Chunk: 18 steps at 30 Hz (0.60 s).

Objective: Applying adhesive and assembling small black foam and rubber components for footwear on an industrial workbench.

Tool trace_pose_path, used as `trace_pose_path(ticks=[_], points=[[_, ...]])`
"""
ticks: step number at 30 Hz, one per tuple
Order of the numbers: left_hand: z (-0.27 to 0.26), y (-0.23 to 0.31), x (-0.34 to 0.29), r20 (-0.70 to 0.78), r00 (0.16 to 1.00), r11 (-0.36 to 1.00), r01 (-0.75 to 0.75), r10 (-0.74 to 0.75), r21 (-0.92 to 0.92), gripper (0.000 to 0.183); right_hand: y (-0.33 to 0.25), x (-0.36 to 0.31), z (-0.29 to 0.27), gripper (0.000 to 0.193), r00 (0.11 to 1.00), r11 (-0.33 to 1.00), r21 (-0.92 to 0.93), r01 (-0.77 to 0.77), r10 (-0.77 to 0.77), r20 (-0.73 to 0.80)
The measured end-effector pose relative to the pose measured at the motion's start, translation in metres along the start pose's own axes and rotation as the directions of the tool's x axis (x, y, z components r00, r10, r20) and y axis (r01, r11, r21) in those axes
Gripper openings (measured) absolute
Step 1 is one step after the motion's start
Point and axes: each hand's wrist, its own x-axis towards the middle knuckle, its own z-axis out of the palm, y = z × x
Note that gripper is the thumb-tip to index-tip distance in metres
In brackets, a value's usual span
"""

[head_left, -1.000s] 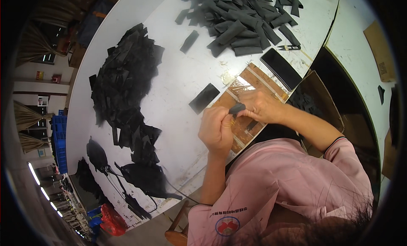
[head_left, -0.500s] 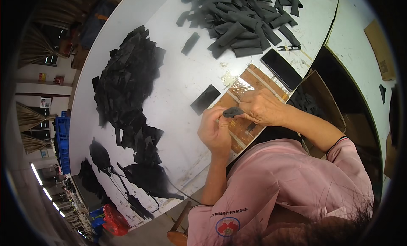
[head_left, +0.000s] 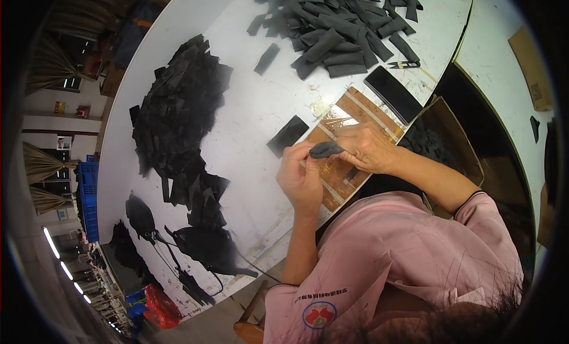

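Between my two hands is a small dark grey fabric piece, folded or rolled into a short tube. My left hand pinches its left end, thumb upward. The fingers of my right hand are closed on its other end. Both hands are over a brown wooden board with pale strips across it, at the table's near edge. A flat black fabric piece lies just beyond my left hand. Thin, light-coloured sticks or needles on the board are partly hidden by my right hand.
Grey fabric tubes are heaped at the far side, with thread snips and a black phone nearer. A big pile of black fabric pieces spreads on the left. At right, an open cardboard box holds more dark pieces.
The fabric piece has turned between my fingers and more of its length shows now. My right hand has shifted slightly; my left hand stays almost in place.
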Motion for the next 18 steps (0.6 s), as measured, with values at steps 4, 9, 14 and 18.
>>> trace_pose_path(ticks=[4, 9, 14, 18], points=[[0.002, -0.004, 0.000, 0.008, 1.000, 1.000, 0.006, -0.006, 0.018, 0.006, 0.002, -0.006, 0.009, 0.021, 0.997, 0.997, 0.069, -0.047, 0.051, -0.062], [-0.002, 0.016, 0.016, 0.018, 0.994, 0.983, -0.111, 0.109, 0.149, 0.003, -0.016, 0.009, -0.022, 0.019, 0.998, 0.995, -0.091, -0.043, 0.048, 0.049], [-0.005, 0.022, 0.026, 0.198, 0.945, 0.880, -0.318, 0.262, 0.353, 0.007, -0.006, 0.016, -0.020, 0.019, 0.999, 0.998, 0.056, -0.030, 0.029, 0.025], [-0.004, 0.002, 0.008, 0.099, 0.995, 0.973, -0.032, 0.010, 0.227, 0.004, -0.004, 0.005, -0.002, 0.016, 0.999, 0.999, -0.025, -0.042, 0.042, -0.014]])
